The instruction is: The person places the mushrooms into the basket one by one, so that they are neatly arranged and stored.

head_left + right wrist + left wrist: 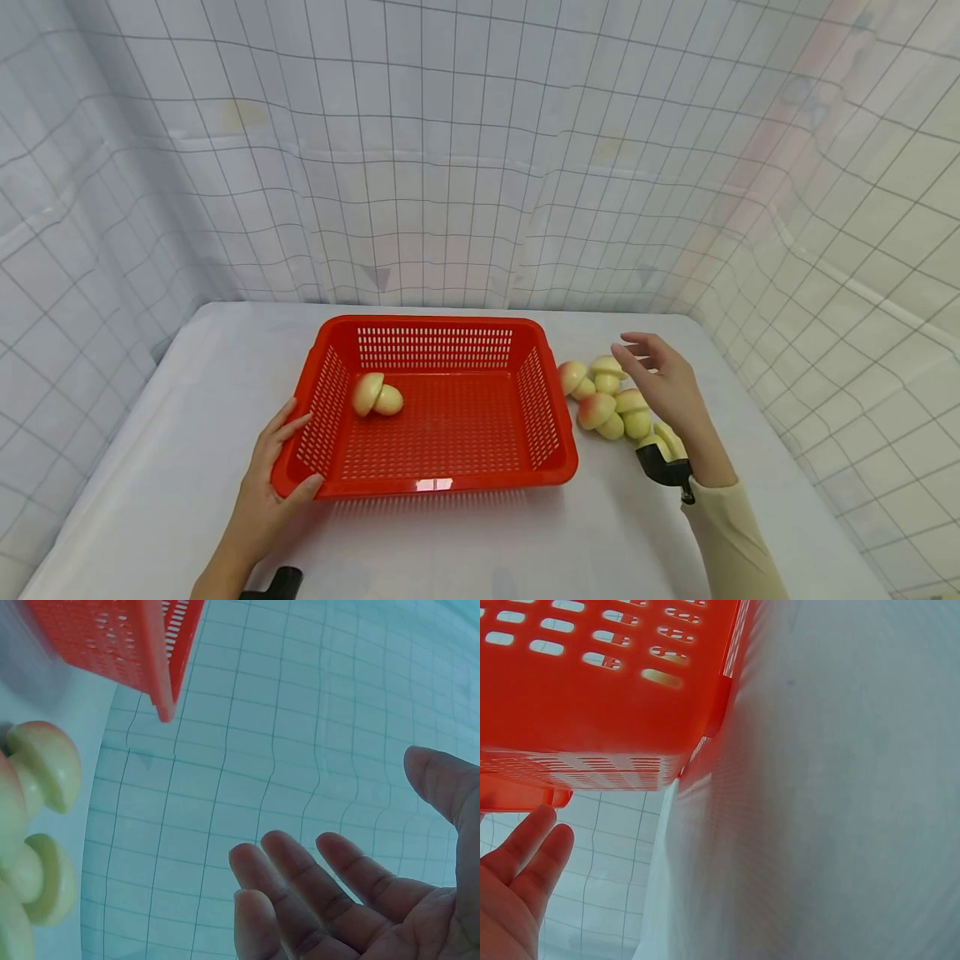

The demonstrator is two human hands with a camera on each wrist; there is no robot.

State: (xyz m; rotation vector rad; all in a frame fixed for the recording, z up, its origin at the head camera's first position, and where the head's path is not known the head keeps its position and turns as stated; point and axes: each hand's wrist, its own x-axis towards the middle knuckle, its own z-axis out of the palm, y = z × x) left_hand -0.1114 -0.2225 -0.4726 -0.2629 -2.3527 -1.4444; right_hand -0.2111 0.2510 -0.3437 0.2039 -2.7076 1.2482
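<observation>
A red perforated basket (438, 482) sits on the white table, seen close up in the left wrist view as the basket (592, 697). One cream-and-pink toy mushroom (377, 397) lies inside it at the left. My left hand (273, 471) rests against the basket's front left corner, fingers straight, thumb on the rim; in the left wrist view the left hand (517, 892) shows straight fingers. My right hand (660, 375) hovers open above a cluster of several toy mushrooms (609, 400) right of the basket, holding nothing. The right wrist view shows the right hand (352, 900) spread open and mushrooms (37, 825) at the left.
Gridded white sheets (480, 167) wall the table on three sides. The table (187, 400) has bare surface left of the basket and along the front edge. Black wrist-camera mounts (663, 468) sit on both forearms.
</observation>
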